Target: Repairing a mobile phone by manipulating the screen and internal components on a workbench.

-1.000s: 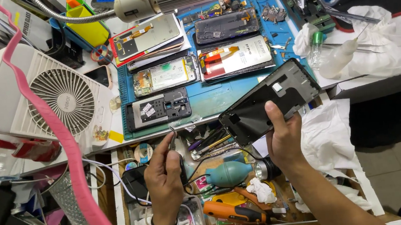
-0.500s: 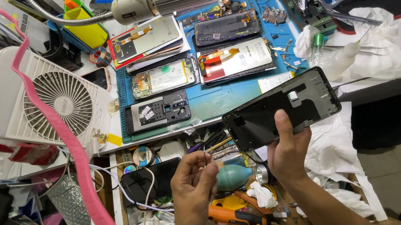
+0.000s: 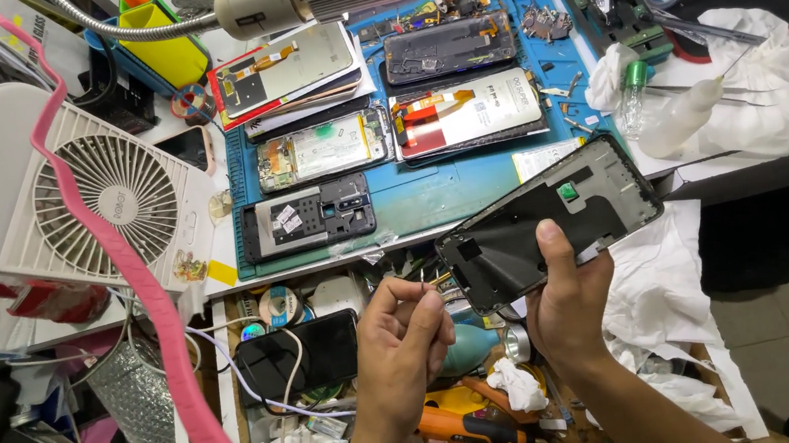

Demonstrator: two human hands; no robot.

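Left hand (image 3: 398, 335) risen with tweezers (image 3: 421, 278), phone frame (image 3: 548, 219) (right-held), cluttered blue mat (image 3: 451, 195)

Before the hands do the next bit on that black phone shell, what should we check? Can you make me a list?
1. Right hand grips the black rectangular phone frame, thumb on top: ok.
2. Left hand pinches thin metal tweezers: ok.
3. Tweezer tips are touching the frame: cannot tell, they look just short of its edge.
4. Frame is held clear of the blue rubber work mat: ok.
5. Tweezers carry a part: cannot tell, too small.
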